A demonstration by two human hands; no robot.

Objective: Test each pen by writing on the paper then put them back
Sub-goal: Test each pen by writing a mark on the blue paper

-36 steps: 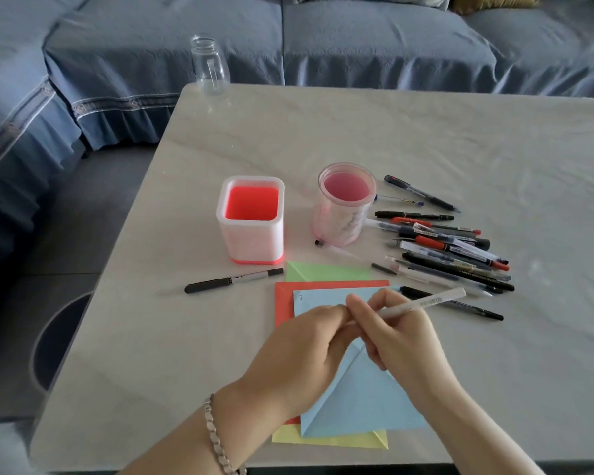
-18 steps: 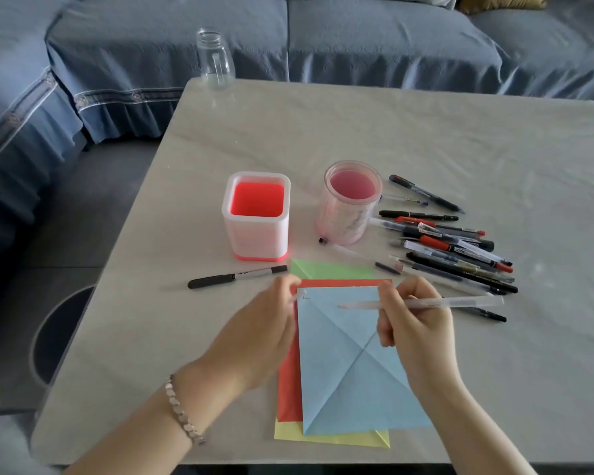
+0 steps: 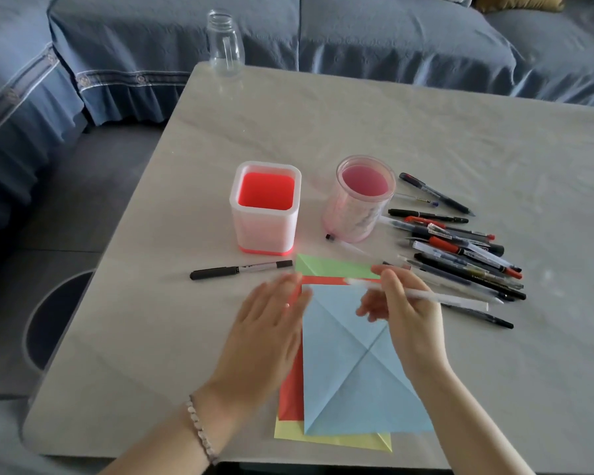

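Observation:
My right hand (image 3: 403,313) holds a white pen (image 3: 436,297) over the top of the blue paper (image 3: 354,371), its tip pointing left near the paper's upper edge. My left hand (image 3: 268,323) is flat with straight fingers at the paper's left edge, blurred. Red, green and yellow sheets lie under the blue one. Several pens (image 3: 460,248) are heaped on the table to the right. A black marker (image 3: 240,269) lies alone on the left. Two holders stand behind: a square red one (image 3: 265,209) and a round pink one (image 3: 360,198).
A clear glass bottle (image 3: 225,42) stands at the table's far left corner. A thin clear pen (image 3: 348,245) lies by the pink holder. A blue sofa runs behind and to the left. The table's near edge (image 3: 220,459) is close to my wrists.
My hands have come apart. The left hand let go of the pen's end, moved left and opened flat by the paper. The right hand keeps the pen, now uncapped-looking and pointing left.

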